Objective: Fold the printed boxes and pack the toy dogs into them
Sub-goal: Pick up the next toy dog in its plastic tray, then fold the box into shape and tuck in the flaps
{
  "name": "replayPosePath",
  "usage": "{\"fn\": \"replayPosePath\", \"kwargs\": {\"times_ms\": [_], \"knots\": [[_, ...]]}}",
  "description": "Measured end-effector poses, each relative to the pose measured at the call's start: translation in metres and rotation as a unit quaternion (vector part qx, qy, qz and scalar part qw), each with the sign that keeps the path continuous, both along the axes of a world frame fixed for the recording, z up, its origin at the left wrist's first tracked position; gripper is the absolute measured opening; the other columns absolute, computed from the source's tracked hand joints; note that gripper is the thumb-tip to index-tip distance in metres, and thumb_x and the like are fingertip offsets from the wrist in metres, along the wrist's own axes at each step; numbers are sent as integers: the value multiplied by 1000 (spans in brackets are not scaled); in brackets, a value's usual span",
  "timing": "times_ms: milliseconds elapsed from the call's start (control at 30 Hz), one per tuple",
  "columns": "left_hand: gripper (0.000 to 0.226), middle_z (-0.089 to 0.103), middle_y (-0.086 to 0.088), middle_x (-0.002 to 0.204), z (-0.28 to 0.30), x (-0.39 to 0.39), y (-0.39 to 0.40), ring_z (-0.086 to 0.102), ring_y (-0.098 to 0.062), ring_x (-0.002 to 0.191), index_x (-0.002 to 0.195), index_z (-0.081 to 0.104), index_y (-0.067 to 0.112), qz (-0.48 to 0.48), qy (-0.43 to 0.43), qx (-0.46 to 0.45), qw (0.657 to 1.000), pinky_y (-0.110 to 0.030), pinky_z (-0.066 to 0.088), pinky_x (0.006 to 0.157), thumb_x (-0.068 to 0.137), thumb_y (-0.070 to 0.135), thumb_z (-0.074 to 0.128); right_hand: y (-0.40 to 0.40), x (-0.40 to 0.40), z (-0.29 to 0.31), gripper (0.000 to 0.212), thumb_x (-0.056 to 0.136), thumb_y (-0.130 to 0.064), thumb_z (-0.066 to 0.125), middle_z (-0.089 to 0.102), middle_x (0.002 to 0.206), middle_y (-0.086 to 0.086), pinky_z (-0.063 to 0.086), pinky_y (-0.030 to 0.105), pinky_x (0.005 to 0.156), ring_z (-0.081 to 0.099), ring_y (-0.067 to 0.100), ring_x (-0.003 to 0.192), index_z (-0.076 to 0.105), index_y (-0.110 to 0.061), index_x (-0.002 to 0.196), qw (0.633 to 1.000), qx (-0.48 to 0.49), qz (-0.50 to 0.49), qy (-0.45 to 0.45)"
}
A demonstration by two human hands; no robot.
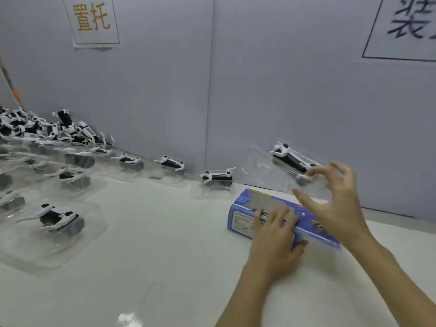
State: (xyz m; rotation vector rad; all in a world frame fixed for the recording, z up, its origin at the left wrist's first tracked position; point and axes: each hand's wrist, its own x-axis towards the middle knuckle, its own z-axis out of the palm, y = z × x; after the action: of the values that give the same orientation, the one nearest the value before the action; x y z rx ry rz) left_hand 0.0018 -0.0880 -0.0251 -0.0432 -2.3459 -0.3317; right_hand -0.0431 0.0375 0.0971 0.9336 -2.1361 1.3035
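— Where is the printed box (280, 215) being kept?

— It is being held down on the white table (146, 256), lying on its side. It is being gripped by the left hand (274, 241): the fingers (271, 215) are being laid over its top face, and the thumb is being pressed against its near side.

— And the right hand (335, 208)?

— It is being held above the box's right end, with the fingers spread and loosely bent; nothing is seen being grasped.

— The toy dogs?

— One toy dog in a clear tray (292, 161) is being leaned on the grey wall (259, 90) behind the box. More trayed dogs (59, 218) are being shown left of the box, with a loose pile (47, 128) further left.
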Motion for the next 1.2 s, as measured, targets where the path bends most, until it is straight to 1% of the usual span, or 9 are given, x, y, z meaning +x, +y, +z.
{"fn": "replayPosePath", "kwargs": {"times_ms": [200, 333, 467, 567, 633, 700, 867, 1033, 1200], "knots": [[52, 60, 2, 127, 12, 5, -2, 55, -21, 121, 119, 65, 24, 41, 57, 41, 997, -44, 24, 118, 69, 7, 66, 91, -33, -74, 42, 76, -20, 89, 48, 134, 3, 44, 56, 110, 31, 18, 144, 61, -32, 105, 979, -61, -158, -111], [56, 65, -4, 131, 11, 4, -12, 60, -26, 126, 117, 71, 17, 114, 48, 72, 990, -43, 26, 115, 62, 14, 83, 87, -34, -100, 38, 77, -24, 89, 35, 145, 4, 33, 41, 115, 22, 26, 149, 60, -37, 97, 978, 51, -137, -151], [64, 66, 0, 129, 16, 3, -18, 61, -20, 125, 117, 71, 19, 139, 83, 128, 978, -49, 20, 120, 56, 3, 82, 77, -30, -97, 30, 88, -65, 60, 33, 148, 6, 36, 40, 103, 28, 28, 143, 60, -36, 80, 971, 76, -137, -182], [50, 69, 10, 119, 20, 7, -24, 56, -12, 114, 114, 72, 20, 106, 147, 233, 955, -41, 30, 112, 68, 2, 79, 83, -31, -88, 31, 92, -48, 67, 50, 129, 4, 36, 35, 94, 44, 31, 130, 60, -31, 67, 971, 62, -149, -178], [34, 72, 13, 115, 26, 9, -25, 56, -4, 109, 111, 74, 20, 87, 203, 300, 928, -32, 32, 107, 77, 16, 71, 91, -32, -80, 17, 85, -43, 77, 43, 121, -3, 33, 33, 91, 39, 26, 122, 59, -42, 88, 963, 107, -121, -214], [22, 73, 18, 110, 34, 11, -25, 53, 11, 106, 107, 76, 25, 70, 225, 344, 909, -35, 38, 106, 85, 27, 70, 101, -31, -72, 48, 81, -45, 80, 39, 119, -5, 33, 32, 91, 34, 21, 116, 46, -56, 113, 948, 181, -74, -252], [32, 66, 35, 96, 41, 15, -20, 61, 8, 93, 94, 71, 44, 47, 140, 323, 935, -46, 47, 97, 85, 16, 85, 101, -21, -60, 50, 78, -42, 86, 52, 123, -11, 50, 24, 86, 56, 10, 112, 56, -47, 117, 930, 222, 31, -292], [23, 78, 13, 104, 35, 14, -25, 66, -2, 105, 95, 84, 29, 25, 63, 287, 955, -52, 44, 106, 81, 12, 87, 102, -15, -58, 47, 74, -30, 91, 63, 123, -12, 58, 27, 91, 64, 11, 111, 65, -46, 110, 911, 176, 140, -346], [25, 78, 7, 114, 43, 21, -36, 66, -2, 113, 102, 84, 29, 12, -10, 287, 958, -36, 53, 101, 83, 13, 85, 98, -14, -62, 48, 80, -18, 88, 59, 130, -12, 55, 20, 84, 56, 6, 124, 65, -40, 116, 914, 108, 141, -365]]}}
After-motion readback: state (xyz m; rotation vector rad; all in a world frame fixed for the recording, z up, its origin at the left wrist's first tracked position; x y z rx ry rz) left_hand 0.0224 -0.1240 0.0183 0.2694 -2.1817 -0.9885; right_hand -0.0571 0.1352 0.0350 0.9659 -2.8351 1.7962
